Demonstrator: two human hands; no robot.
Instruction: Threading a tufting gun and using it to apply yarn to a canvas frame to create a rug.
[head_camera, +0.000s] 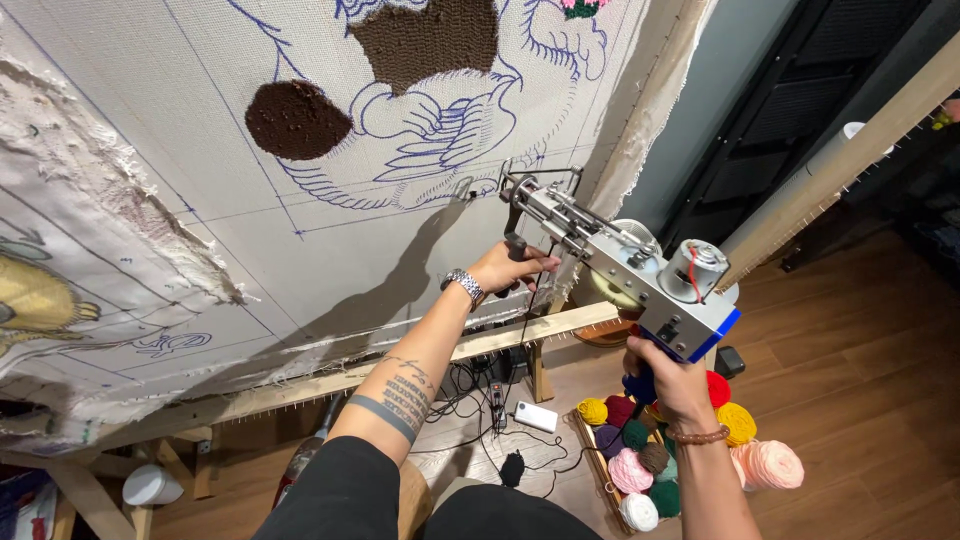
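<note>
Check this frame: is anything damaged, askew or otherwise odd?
Yes. The backing cloth on the frame has a ragged, frayed tear running across its left side. Below, cables lie tangled on the floor. The tufting gun, gripped by the left hand and right hand, looks intact.

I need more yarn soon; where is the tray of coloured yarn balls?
The wooden tray of coloured yarn balls lies on the wooden floor at lower right of the head view, directly below the right hand.

Tufting gun (620, 270) in both hands
</note>
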